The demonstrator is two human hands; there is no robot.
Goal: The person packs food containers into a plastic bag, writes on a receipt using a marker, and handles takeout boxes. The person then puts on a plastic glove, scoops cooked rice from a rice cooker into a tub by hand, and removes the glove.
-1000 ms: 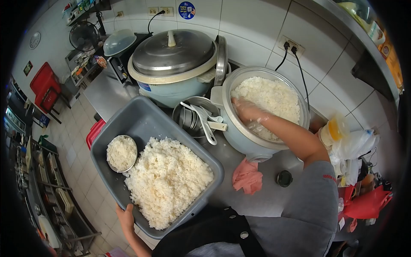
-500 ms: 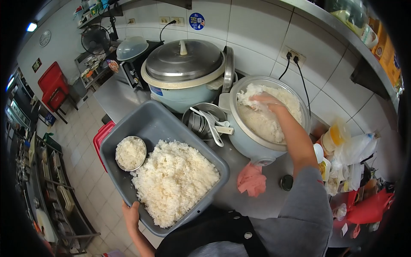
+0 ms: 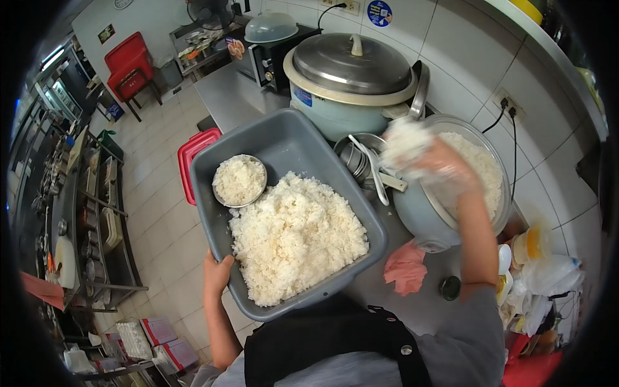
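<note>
My left hand [image 3: 217, 274] grips the near left rim of a grey plastic tub [image 3: 288, 129], its thumb over the edge. In the tub lies a big heap of cooked white rice [image 3: 296, 238]. A round metal bowl [image 3: 245, 204] full of rice [image 3: 239, 180] rests at the tub's left side. My right hand [image 3: 445, 164], in what looks like a clear plastic glove, is closed around a clump of rice [image 3: 407, 143], blurred by motion. It is above the left rim of an open rice cooker [image 3: 422, 216], where more rice [image 3: 487, 174] shows.
A large lidded rice cooker [image 3: 351, 71] stands behind the tub. Between the cookers is a metal pot [image 3: 361, 140] with white spoons [image 3: 376, 171]. A pink cloth [image 3: 406, 267] and a small dark round container [image 3: 450, 287] lie on the steel counter. Bags [image 3: 548, 277] crowd the right.
My right hand has lifted out of the open cooker and moved left with a clump of rice. My left hand still grips the tub. The camera view has shifted.
</note>
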